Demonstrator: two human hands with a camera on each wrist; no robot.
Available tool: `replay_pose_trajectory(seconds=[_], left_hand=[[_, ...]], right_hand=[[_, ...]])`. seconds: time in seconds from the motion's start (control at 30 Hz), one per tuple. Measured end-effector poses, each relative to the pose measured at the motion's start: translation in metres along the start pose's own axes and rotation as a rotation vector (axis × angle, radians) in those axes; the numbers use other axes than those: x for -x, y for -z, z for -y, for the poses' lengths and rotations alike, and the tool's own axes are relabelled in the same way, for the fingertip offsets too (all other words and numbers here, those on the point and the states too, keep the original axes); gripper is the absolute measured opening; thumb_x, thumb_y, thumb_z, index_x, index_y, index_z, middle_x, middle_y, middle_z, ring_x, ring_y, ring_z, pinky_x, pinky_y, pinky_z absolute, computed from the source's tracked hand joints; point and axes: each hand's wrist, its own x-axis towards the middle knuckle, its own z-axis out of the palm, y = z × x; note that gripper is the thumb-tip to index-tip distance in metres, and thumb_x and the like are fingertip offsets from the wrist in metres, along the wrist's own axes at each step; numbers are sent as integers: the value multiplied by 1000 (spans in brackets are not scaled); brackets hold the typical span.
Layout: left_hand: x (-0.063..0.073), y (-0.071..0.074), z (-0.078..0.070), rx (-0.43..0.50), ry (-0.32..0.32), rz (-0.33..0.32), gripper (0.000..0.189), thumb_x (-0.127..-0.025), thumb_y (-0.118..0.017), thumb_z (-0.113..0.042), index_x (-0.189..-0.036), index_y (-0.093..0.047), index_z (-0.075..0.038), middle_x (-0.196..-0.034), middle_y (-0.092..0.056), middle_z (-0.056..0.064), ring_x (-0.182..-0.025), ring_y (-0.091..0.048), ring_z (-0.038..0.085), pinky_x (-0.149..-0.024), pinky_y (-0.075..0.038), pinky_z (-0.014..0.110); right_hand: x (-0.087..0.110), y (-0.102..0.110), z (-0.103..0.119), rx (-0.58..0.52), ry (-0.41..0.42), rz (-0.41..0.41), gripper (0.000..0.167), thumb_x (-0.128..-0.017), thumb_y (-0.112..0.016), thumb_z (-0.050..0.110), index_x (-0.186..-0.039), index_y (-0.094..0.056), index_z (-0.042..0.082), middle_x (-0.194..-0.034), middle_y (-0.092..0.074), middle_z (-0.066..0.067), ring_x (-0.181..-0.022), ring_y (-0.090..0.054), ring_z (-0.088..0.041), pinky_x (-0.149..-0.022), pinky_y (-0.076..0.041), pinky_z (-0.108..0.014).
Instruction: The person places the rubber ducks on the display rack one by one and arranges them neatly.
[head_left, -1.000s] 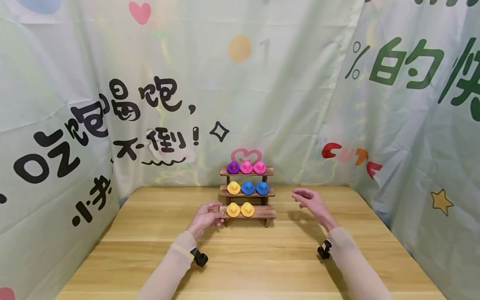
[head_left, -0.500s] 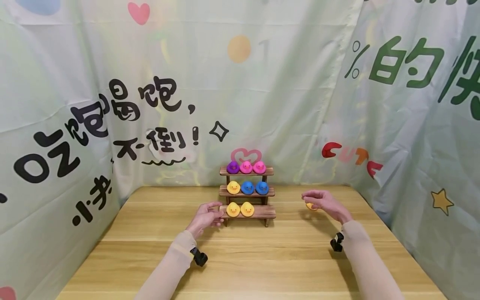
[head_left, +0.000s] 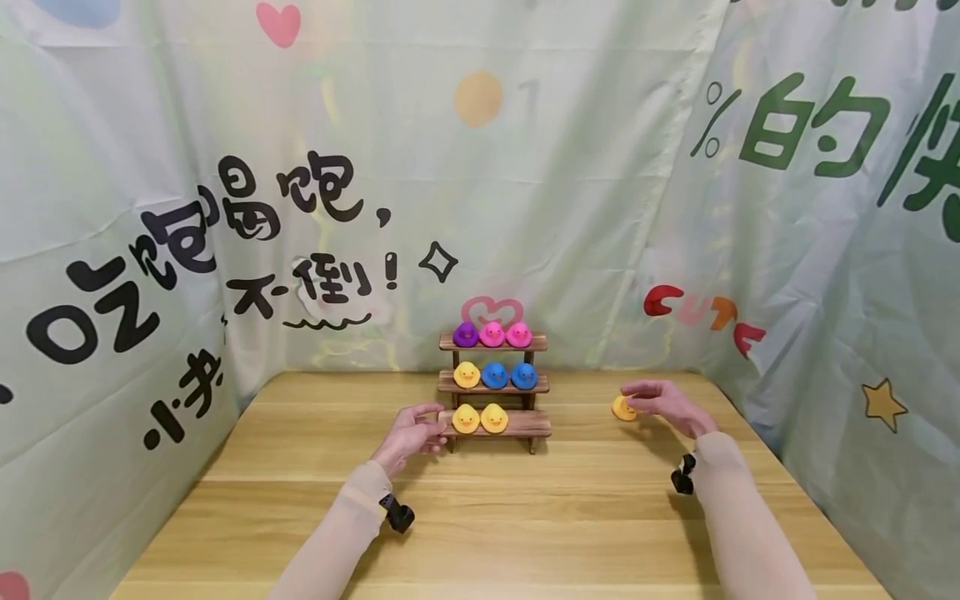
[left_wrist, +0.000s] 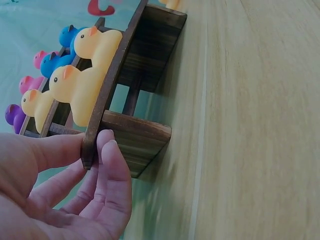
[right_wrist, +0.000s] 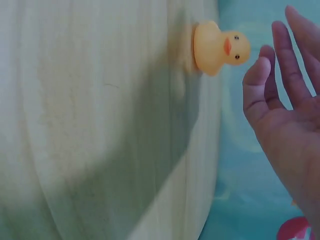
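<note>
A small three-tier wooden display shelf (head_left: 529, 425) stands on the table. My left hand (head_left: 409, 433) pinches the left end of its lowest board between thumb and fingers, as the left wrist view shows. Two yellow rubber ducks (left_wrist: 89, 92) sit on that board, whose right part is bare. The middle tier bears a yellow duck (head_left: 467, 375) and two blue ducks (head_left: 524, 376). On top are a purple duck (head_left: 466, 335) and two pink ducks (head_left: 519, 335). Right of the shelf, another yellow duck (right_wrist: 210, 48) rests upright on the table. My right hand (head_left: 673, 406) hovers beside it, fingers loosely bent, apart from it.
The wooden table (head_left: 480, 517) reaches back to a pale printed curtain (head_left: 585, 208), which hangs behind it and along both sides. A black wrist camera (head_left: 397, 513) is on the left sleeve, and another camera (head_left: 683, 475) on the right.
My right hand has moved to the right, and the lone yellow duck on the table has come into view beside it. The left hand and the shelf stay where they were.
</note>
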Motion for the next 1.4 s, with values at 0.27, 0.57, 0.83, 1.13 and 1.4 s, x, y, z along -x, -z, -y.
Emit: replay_pose_trajectory(seconds=[0.27, 0.57, 0.83, 1.13, 1.4], left_hand=[[-2, 1, 2, -12, -3, 0, 45, -93, -61, -2, -138, -52, -3, -107, -66, 21, -73, -67, 17, -63, -59, 28], [-1, 0, 1, -14, -8, -10, 46, -93, -62, -2, -137, -52, -3, -102, -68, 17, -74, -68, 19, -64, -60, 30], [-2, 1, 2, 0, 9, -6, 46, -93, -62, -2, -138, -52, -5, -105, -66, 19, -73, -67, 17, -63, -59, 27], [-1, 2, 0, -8, -22, 5, 46, -94, -61, -4, -138, -51, -2, -104, -67, 19, -73, -68, 17, -60, -58, 25], [0, 1, 1, -24, -12, -4, 47, -92, -62, -3, -138, -51, -3, -100, -68, 13, -73, -67, 18, -63, -59, 29]], right_hand=[[-2, 1, -5, 51, -30, -42, 49, -95, -63, 8, -138, -47, -11, -136, -49, -34, -112, -57, -18, -98, -52, -47], [-6, -9, -5, 133, -26, 2, 44, -95, -60, 4, -134, -50, -13, -122, -59, -32, -100, -63, -25, -81, -60, -35], [-6, -14, -9, 176, -15, -27, 38, -94, -63, 5, -128, -57, -9, -116, -62, -26, -93, -60, -17, -75, -58, -31], [-9, -21, -8, 172, -13, -60, 41, -91, -68, 7, -127, -58, -9, -122, -60, -30, -94, -63, -24, -75, -59, -34], [-8, -28, -5, 113, -30, -75, 43, -92, -68, 12, -130, -57, -6, -122, -62, -26, -94, -66, -23, -80, -60, -40]])
